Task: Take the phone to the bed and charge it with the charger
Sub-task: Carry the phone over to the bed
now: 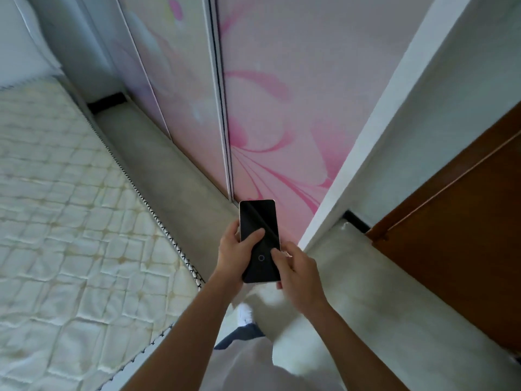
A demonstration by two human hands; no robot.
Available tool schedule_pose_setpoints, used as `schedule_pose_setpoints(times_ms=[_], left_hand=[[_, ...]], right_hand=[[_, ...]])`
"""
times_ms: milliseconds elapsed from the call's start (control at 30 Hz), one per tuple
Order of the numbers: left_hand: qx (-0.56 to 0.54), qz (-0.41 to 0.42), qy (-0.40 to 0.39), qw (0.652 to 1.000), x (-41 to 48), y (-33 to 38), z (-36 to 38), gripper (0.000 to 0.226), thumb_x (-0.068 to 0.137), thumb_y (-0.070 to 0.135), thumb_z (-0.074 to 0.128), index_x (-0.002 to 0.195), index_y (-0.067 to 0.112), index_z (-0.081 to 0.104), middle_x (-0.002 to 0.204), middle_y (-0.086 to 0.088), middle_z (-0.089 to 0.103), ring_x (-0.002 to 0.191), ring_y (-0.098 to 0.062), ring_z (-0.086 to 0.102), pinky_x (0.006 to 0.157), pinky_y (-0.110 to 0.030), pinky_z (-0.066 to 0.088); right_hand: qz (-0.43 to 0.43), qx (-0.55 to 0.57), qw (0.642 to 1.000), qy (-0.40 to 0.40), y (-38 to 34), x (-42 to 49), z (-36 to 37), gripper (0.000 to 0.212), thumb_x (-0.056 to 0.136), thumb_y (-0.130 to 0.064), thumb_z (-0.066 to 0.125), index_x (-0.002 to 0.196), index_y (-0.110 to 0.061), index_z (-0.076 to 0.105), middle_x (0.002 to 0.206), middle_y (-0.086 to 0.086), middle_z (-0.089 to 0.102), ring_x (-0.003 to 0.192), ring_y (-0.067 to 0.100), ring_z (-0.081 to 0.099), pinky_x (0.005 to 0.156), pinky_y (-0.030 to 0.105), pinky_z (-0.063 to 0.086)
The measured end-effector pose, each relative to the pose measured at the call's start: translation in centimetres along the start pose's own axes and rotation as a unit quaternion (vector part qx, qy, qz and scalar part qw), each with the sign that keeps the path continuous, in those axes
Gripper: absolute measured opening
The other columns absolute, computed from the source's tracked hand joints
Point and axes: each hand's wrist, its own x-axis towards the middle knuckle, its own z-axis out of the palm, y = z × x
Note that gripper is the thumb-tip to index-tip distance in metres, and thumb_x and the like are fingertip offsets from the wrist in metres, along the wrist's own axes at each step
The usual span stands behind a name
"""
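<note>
Centre frame: my left hand (235,253) and right hand (296,273) clamp the phone (260,240) by its edges — rigid, slick, breakable glass.

phone (259,238) lower edges hidden by both hands | bed (70,207) cut off left | shoe (245,313) blurred

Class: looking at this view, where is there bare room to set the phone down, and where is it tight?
The quilted mattress is the widest bare patch, bordered by its piped edge and the headboard. It is tighter in the floor strip between bed and pink wardrobe doors. The phone sits in the left hand, with the right hand touching it.
</note>
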Motion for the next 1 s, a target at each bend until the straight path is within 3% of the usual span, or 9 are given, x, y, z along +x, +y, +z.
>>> schedule_pose_setpoints(times_ms=[100, 233, 400, 500, 667, 800, 1000], left_hand=[[-0.014, 0.006, 0.026, 1.0, 4.8, 2.9, -1.2, 0.035, 0.069, 0.028, 0.078, 0.1, 0.02, 0.065, 0.094, -0.012, 0.077, 0.088, -0.037, 0.073, 0.083, -0.06, 0.059], [-0.013, 0.019, 0.053, 0.998, 9.8, 5.6, -3.0, 0.031, 0.076, 0.022, 0.078, 0.103, 0.019, 0.064, 0.095, -0.014, 0.076, 0.088, -0.038, 0.073, 0.083, -0.061, 0.058], [-0.02, 0.03, 0.109, 0.993, 13.4, 7.7, -5.1, 0.029, 0.076, 0.025, 0.078, 0.101, 0.024, 0.065, 0.098, -0.01, 0.076, 0.091, -0.034, 0.073, 0.086, -0.059, 0.057], [-0.036, 0.023, 0.147, 0.988, 15.2, 8.4, -6.6, 0.022, 0.085, 0.012, 0.075, 0.102, 0.018, 0.064, 0.096, -0.011, 0.076, 0.09, -0.033, 0.073, 0.086, -0.058, 0.058], [-0.067, 0.023, 0.195, 0.978, 18.3, 9.8, -9.4, 0.023, 0.085, 0.011, 0.074, 0.103, 0.023, 0.065, 0.097, -0.013, 0.076, 0.091, -0.036, 0.073, 0.087, -0.06, 0.057], [-0.098, 0.025, 0.231, 0.968, 21.5, 11.2, -11.1, 0.026, 0.086, 0.01, 0.073, 0.108, 0.022, 0.065, 0.099, -0.014, 0.076, 0.092, -0.036, 0.073, 0.088, -0.06, 0.057], [-0.135, 0.018, 0.277, 0.951, 27.8, 13.9, -12.6, 0.025, 0.087, 0.009, 0.072, 0.109, 0.019, 0.064, 0.099, -0.016, 0.076, 0.092, -0.037, 0.073, 0.087, -0.06, 0.057]], right_hand=[[-0.021, -0.011, 1.0, -0.02, -2.2, 5.8, 1.5, 0.014, 0.099, -0.022, 0.051, 0.093, -0.017, 0.063, 0.059, -0.013, 0.065, 0.051, 0.004, 0.063, 0.047, 0.018, 0.049], [-0.048, -0.019, 0.998, -0.044, -4.2, 11.6, 3.8, 0.015, 0.099, -0.019, 0.051, 0.097, -0.013, 0.065, 0.061, -0.01, 0.062, 0.049, 0.001, 0.061, 0.046, 0.013, 0.044], [-0.063, -0.002, 0.993, -0.1, -5.8, 16.6, 6.3, 0.018, 0.1, -0.02, 0.051, 0.102, -0.011, 0.065, 0.062, -0.007, 0.064, 0.051, 0.003, 0.063, 0.047, 0.017, 0.046], [-0.065, -0.013, 0.988, -0.138, -6.6, 19.3, 8.0, 0.016, 0.1, -0.023, 0.051, 0.103, -0.016, 0.064, 0.069, -0.004, 0.069, 0.054, 0.005, 0.066, 0.048, 0.019, 0.048], [-0.057, -0.007, 0.978, -0.199, -8.4, 23.6, 11.2, 0.012, 0.1, -0.027, 0.051, 0.097, -0.03, 0.062, 0.071, -0.002, 0.07, 0.056, 0.005, 0.065, 0.05, 0.02, 0.048], [-0.062, -0.013, 0.962, -0.265, -9.5, 28.0, 13.6, 0.017, 0.1, -0.03, 0.049, 0.103, -0.02, 0.063, 0.063, -0.002, 0.067, 0.049, 0.006, 0.061, 0.046, 0.023, 0.045], [-0.073, -0.04, 0.949, -0.305, -12.0, 36.0, 16.6, 0.015, 0.1, -0.028, 0.05, 0.1, -0.019, 0.063, 0.069, 0.001, 0.071, 0.054, 0.008, 0.064, 0.047, 0.02, 0.047]])
